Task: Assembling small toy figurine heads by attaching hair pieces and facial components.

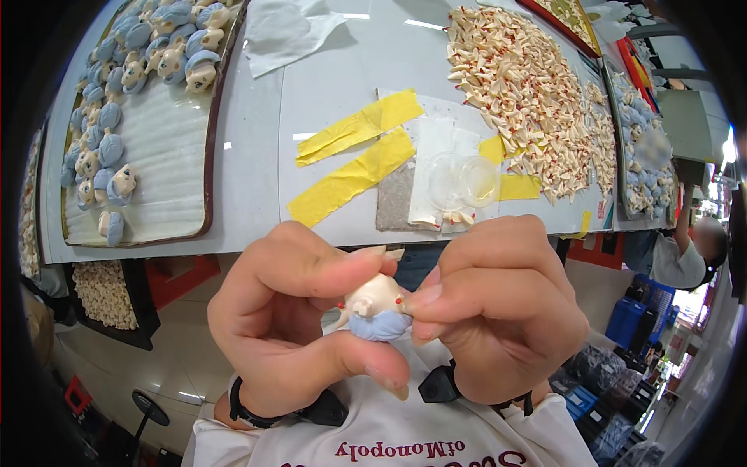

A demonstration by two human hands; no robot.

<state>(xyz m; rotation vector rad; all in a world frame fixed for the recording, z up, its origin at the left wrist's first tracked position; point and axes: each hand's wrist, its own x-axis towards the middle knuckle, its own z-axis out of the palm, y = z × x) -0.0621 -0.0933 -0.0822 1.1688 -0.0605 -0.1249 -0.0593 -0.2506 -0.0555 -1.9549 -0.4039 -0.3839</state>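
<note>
Both hands work close to the chest, below the table (pixel 257 148) edge. L hand (pixel 288 327) curls round a small toy head (pixel 377 307): cream face, blue hair, tiny red dots. Thumb sits under it, index over the top, so fingers are closed on it, not clenched. R hand (pixel 498 311) meets it from the other side; thumb & index tips are pinched tight against the head's right side at a red dot. Can't tell if there's a separate small piece between those tips, too small to see.

Relative to the table: on its far left sits a tray (pixel 156 140) w/ a white liner, holding rows of finished-looking blue-haired heads (pixel 105 148) down its left edge & across its top end; most of the liner is bare. Centre has yellow tape strips (pixel 354 156) over paper & a grey pad, w/ a clear dish (pixel 463 180) just right of them. Far right of centre is a big heap of small cream pieces (pixel 521 86) w/ red tips. More blue heads lie in another tray (pixel 642 156) at the right end.

Progress, as a judgement: a fair batch looks done, but the cream heap is large & the left tray mostly unfilled, so plenty is left. The head in hand looks near complete, w/ face & hair joined.
</note>
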